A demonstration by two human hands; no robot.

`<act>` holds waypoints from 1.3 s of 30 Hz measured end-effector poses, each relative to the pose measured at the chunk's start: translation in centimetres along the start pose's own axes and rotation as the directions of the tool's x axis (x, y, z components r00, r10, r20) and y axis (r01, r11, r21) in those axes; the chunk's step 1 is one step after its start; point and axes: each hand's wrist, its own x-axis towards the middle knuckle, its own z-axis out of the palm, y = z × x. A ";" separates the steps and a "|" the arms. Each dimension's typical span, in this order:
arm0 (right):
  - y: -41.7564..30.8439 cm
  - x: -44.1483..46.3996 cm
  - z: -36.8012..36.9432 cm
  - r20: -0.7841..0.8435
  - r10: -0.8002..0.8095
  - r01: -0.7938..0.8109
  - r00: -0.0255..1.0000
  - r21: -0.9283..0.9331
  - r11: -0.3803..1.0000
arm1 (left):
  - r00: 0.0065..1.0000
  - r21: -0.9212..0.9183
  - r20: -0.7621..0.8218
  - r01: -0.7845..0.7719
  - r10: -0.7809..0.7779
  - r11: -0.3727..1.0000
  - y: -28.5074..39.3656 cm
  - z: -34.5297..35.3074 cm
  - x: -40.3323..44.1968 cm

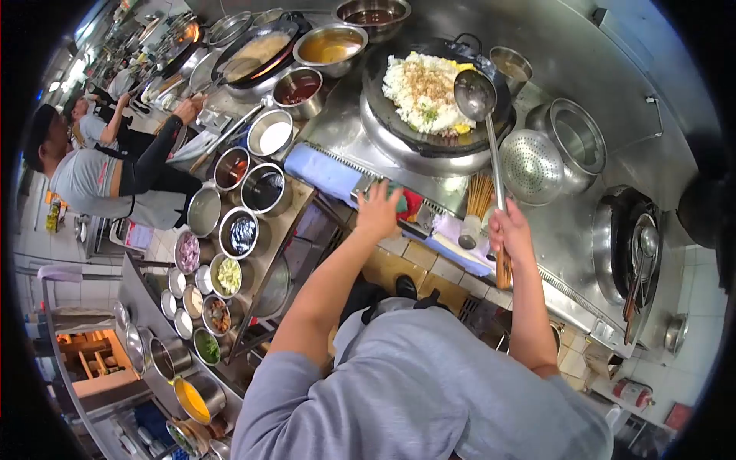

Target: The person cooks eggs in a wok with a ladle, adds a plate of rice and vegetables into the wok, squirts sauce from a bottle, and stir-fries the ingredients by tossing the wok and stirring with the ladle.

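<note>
Right hand: your right hand is closed around the long handle of the ladle.
Ladle bowl: it is over the right side of the fried rice; whether it touches the rice, I cannot tell.
Fried rice: it lies in the wok in front of you, with yellow egg at the edges.
Left hand: your left hand has its fingers spread wide, just beside the red cloth; contact is not clear.
Near your right hand: the bamboo brush and the perforated strainer.
</note>
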 end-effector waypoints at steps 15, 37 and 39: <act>0.8 -2.6 6.6 -0.200 -0.016 0.021 0.980 0.024 0.999 | 0.999 0.046 0.025 0.040 -0.041 0.998 -16.8 -2.2 7.8; 1.0 -3.2 6.7 -0.141 -0.023 0.055 0.990 0.225 0.973 | 0.871 -0.750 0.465 0.482 0.157 -0.452 -10.3 -8.8 5.5; 1.1 -3.0 6.0 -0.151 -0.033 0.069 0.988 0.238 0.969 | 0.909 -0.655 0.354 0.408 0.219 -0.636 -10.2 -13.9 6.2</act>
